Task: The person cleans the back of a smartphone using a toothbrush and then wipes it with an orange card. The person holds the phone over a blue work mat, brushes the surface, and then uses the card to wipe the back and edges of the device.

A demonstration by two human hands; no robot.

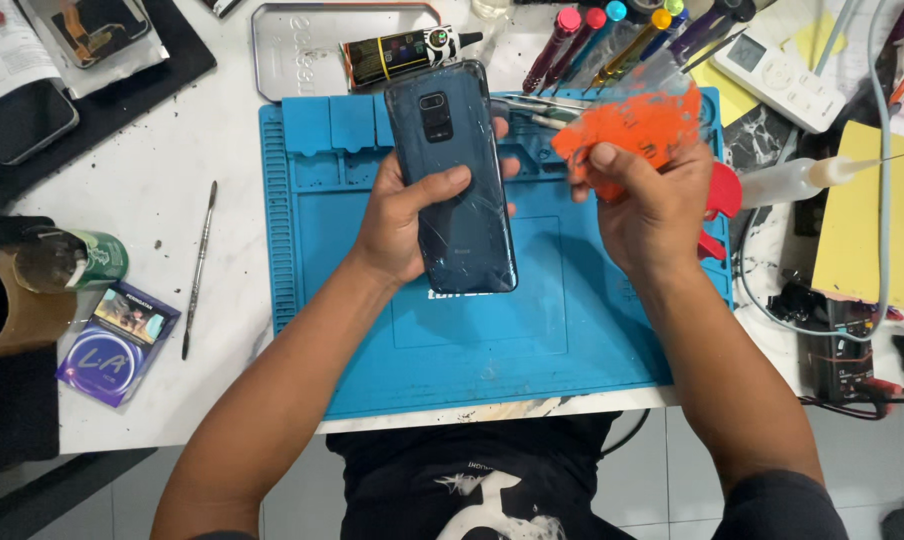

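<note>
A person's two bare hands work above one blue silicone repair mat [572,340] on a white table [162,190]. The left hand [407,215] is closed around one dark blue smartphone [457,170], held back side up with its camera end pointing away from the person; the thumb lies across the cracked back cover and the fingertips wrap the far edge. Just to the right of that grip, and apart from the phone, the right hand [652,205] pinches one orange piece of thin plastic [637,130] between thumb and fingers, with a clear sheet rising from its top. Beyond both hands, at the mat's far edge, stand several screwdrivers [597,40] with coloured caps, too crowded to count exactly, and one black glue tube [407,52] lies on one grey metal tray [292,50]. Well to the left of the phone grip lie one slim metal pry tool [199,270], one green tin [82,262] and one purple packet [117,345]. One clear squeeze bottle [787,180] lies to the right of the right hand.
</note>
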